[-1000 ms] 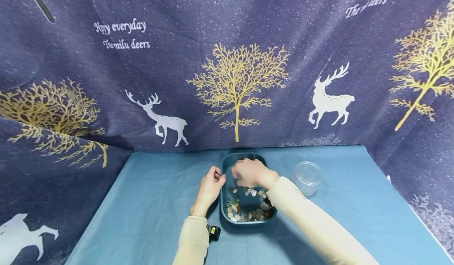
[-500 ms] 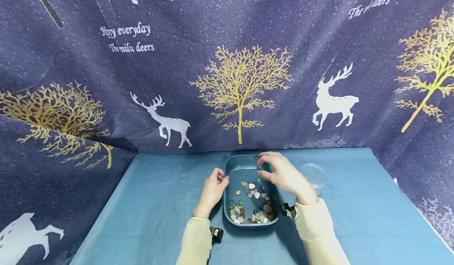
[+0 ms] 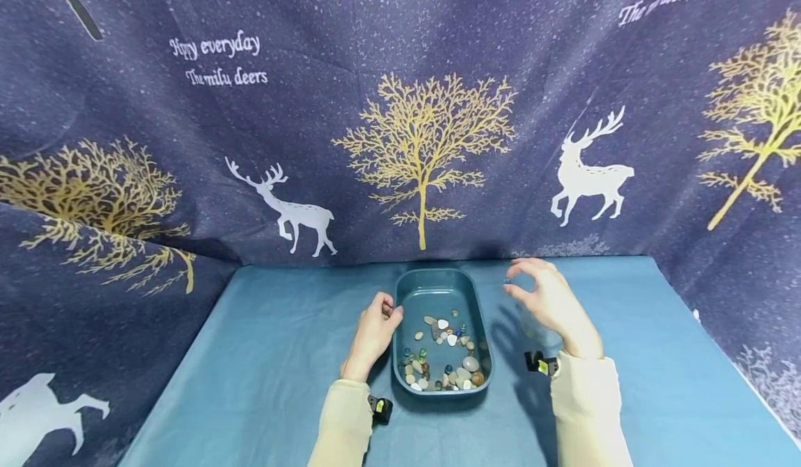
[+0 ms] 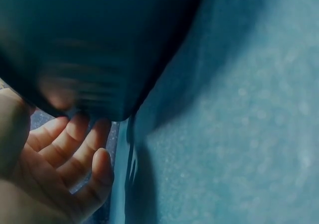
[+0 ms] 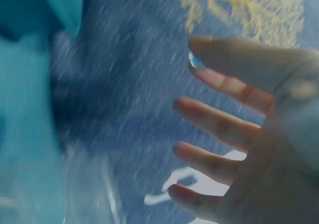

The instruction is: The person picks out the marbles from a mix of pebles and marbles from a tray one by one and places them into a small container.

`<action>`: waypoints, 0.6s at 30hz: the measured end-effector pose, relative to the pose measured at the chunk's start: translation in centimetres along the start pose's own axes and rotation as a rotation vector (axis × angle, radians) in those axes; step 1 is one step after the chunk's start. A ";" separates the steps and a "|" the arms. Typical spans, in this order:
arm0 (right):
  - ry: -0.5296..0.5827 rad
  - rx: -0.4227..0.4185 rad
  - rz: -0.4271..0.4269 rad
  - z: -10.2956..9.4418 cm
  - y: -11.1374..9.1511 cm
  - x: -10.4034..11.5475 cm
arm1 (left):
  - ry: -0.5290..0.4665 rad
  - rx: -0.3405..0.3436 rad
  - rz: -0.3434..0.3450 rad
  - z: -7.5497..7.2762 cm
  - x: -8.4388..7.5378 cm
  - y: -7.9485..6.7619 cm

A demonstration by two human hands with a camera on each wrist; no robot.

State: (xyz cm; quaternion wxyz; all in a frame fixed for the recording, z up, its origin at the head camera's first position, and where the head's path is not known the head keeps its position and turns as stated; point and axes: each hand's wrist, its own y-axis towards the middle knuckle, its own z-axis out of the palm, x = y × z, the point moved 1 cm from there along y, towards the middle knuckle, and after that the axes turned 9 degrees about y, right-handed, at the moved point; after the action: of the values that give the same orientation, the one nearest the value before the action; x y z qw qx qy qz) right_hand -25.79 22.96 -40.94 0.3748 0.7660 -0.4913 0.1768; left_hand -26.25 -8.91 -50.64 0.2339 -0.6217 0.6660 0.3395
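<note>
Between the thumb and index finger of my right hand [image 3: 555, 307] is a small blue glass marble [image 5: 195, 61], while the other fingers are spread apart. That hand is raised to the right of a dark teal rectangular tray [image 3: 438, 279], above a clear plastic jar [image 5: 92, 191] that it partly hides in the head view. My left hand [image 3: 373, 331] holds the tray at its left rim; in the left wrist view the curled fingers [image 4: 75, 149] touch the outer wall. Pebbles [image 3: 470, 363], white stones [image 3: 452, 340] and coloured glass marbles [image 3: 423, 353] lie inside the tray.
A blue cloth [image 3: 281, 363] covers the table. Behind it hangs a dark blue curtain [image 3: 375, 231] printed with deer and golden trees. A small black wrist camera [image 3: 380, 410] is worn on the left wrist, and another [image 3: 537, 362] on the right.
My right hand has lifted out of the tray with the blue marble and moved right to above the jar. The left hand stays at the tray's left rim.
</note>
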 end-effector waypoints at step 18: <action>-0.053 -0.021 0.168 -2.4 -2.0 -4.9 | 0.001 -0.007 0.007 0.0 -0.1 0.0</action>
State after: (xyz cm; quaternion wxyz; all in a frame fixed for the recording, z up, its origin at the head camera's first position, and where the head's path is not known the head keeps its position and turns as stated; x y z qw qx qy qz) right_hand -26.03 28.27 -43.32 0.3534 0.7226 -0.5654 0.1823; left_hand -26.24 -8.85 -50.51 0.2303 -0.6203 0.6672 0.3422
